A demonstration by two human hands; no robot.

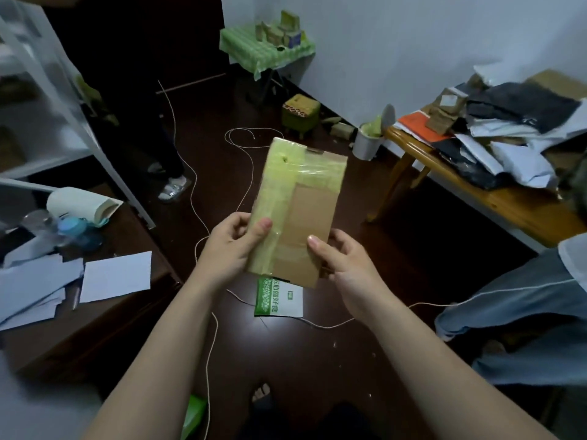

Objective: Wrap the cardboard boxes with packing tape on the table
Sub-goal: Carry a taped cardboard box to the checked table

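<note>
**A:** How far has the wrapping been taken?

**B:** The cardboard box (pixel 313 211) is only partly covered. A strip of yellowish tape (pixel 270 185) has been laid along the edge above the left hand (pixel 233 246), and a band runs across the far end. The panel above the right hand (pixel 343 265) is left bare (a clear strip may cross it near the thumb, though that is hard to tell). More passes are judged to be needed, and no roll of tape can be made out.

**A:** How is it held, and where?

**B:** The near end is gripped from both sides, each thumb pressed on the upper face with the fingers curled behind. It is held in the air between the hands, not set on a table. A green-and-white packet (pixel 279 296) lies on the floor just below them.

**A:** And its direction?

**B:** The long axis is pointed away from the hands, with the far end leaning slightly right. The broad face is turned up toward the camera.
</note>
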